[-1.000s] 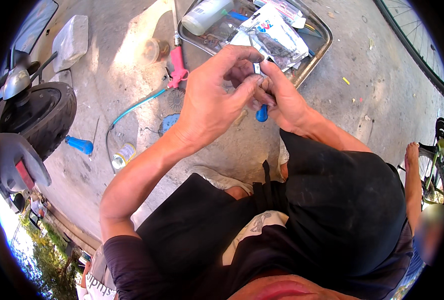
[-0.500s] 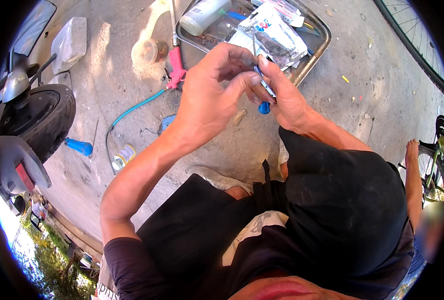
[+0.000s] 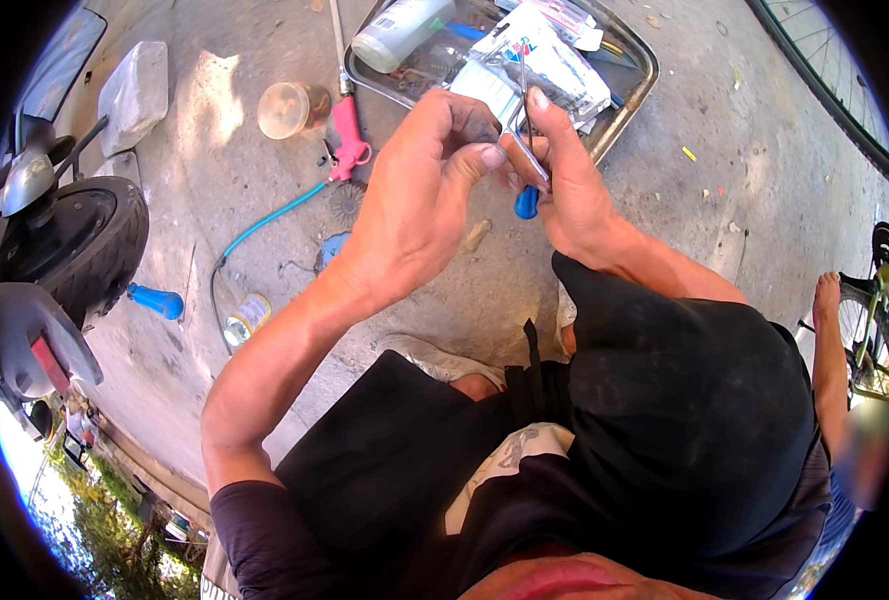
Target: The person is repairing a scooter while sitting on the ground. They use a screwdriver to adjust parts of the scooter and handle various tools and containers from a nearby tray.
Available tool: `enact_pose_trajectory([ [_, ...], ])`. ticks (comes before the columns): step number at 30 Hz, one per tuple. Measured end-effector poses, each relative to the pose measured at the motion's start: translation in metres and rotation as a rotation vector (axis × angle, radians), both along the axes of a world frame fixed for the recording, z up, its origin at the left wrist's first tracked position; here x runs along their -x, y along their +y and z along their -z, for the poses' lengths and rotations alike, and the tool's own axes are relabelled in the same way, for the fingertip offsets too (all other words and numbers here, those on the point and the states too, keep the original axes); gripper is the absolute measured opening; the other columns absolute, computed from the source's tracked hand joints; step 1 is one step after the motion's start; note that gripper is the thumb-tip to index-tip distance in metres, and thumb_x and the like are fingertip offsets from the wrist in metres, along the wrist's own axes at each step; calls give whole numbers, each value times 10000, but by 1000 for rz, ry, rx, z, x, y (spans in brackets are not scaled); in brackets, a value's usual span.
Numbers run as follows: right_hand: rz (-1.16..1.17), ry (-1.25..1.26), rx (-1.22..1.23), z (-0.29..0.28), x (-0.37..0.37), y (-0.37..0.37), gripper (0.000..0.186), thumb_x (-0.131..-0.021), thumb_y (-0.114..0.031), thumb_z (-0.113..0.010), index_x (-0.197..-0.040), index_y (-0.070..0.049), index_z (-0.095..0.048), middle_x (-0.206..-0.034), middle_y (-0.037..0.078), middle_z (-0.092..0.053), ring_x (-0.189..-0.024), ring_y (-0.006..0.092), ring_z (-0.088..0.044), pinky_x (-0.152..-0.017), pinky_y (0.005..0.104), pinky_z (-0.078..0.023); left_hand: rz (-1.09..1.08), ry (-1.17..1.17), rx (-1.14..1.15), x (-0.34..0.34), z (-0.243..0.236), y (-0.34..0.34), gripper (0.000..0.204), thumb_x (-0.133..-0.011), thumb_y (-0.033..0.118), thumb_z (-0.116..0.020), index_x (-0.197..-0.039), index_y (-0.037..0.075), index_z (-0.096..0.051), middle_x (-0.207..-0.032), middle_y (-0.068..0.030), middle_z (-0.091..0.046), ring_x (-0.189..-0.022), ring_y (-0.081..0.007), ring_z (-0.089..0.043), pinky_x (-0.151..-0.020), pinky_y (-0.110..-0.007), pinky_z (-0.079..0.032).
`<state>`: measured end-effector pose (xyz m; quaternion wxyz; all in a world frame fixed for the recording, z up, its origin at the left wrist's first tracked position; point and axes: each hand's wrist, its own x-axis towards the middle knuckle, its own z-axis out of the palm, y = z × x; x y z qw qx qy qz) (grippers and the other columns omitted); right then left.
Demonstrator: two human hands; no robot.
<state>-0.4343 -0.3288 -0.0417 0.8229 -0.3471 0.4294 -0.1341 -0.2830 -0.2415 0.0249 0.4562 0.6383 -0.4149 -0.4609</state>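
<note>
My left hand point(image 3: 419, 190) is closed, thumb and fingers pinched together beside my right hand; whatever sits in the pinch is hidden. Closed as well, my right hand point(image 3: 579, 190) grips a blue-handled tool point(image 3: 526, 203) whose thin metal shaft rises past the thumb. Between the two hands a narrow shiny strip point(image 3: 529, 158) slants down towards the right palm; its kind is unclear. Both hands are in the air, just on the near side of a metal tray point(image 3: 636, 108) that contains a translucent bottle point(image 3: 396, 38) and a white printed packet point(image 3: 554, 60).
Left of the tray lie a pink air gun point(image 3: 348, 140) on a teal hose point(image 3: 274, 217) and a round plastic tub point(image 3: 286, 108). Farther left are a scooter wheel point(image 3: 74, 235), a blue handle point(image 3: 156, 300) and a small jar point(image 3: 248, 318). A bicycle wheel point(image 3: 834, 90) stands at upper right.
My hands have drawn slightly apart, the left thumb moving left off the strip. More of the strip and the upright shaft now shows. The blue-handled tool stays in my right hand.
</note>
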Motion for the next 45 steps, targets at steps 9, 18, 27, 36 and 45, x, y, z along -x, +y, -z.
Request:
enact_pose_trajectory([
  [9, 290, 103, -57, 20, 11, -40, 796, -936, -783, -559, -495, -175, -296, -599, 23, -421, -674, 165, -414, -688, 303, -317, 402, -236, 243, 0, -15, 35, 317, -837, -172, -683, -1027, 49, -559, -1145, -128, -670, -940, -302, -683, -883, -383, -574],
  [18, -200, 148, 181, 10, 9, -15, 751, -1022, -680, -550, -570, -81, -513, -702, 57, -514, -749, 177, -468, -756, 329, -362, 362, -289, 113, -26, -8, 32, 109, -824, -61, -586, -902, 6, -622, -952, -82, -700, -738, -226, -609, -704, -351, -508],
  [27, -299, 125, 250, -4, 8, -10, 756, -1014, -673, -570, -558, -73, -515, -699, 46, -510, -743, 162, -462, -757, 322, -349, 30, -267, -174, -22, -3, 33, 228, -912, 121, -798, -1031, -13, -656, -868, -137, -726, -770, -215, -727, -693, -339, -570],
  [36, -269, 104, 298, -13, 2, 0, 735, -950, -667, -675, -519, -88, -534, -571, 24, -483, -603, 140, -444, -659, 326, -360, -70, -128, -186, -21, -3, 22, 317, -973, 179, -801, -1144, -46, -659, -997, -86, -739, -878, -133, -704, -781, -283, -582],
  [45, -331, 25, 272, -7, 9, 0, 776, -1016, -693, -539, -529, -91, -483, -656, 31, -487, -685, 151, -445, -690, 310, -339, -87, -103, -249, -20, -1, 26, 136, -1009, 84, -680, -1079, -33, -669, -983, -72, -739, -877, -103, -690, -787, -278, -575],
])
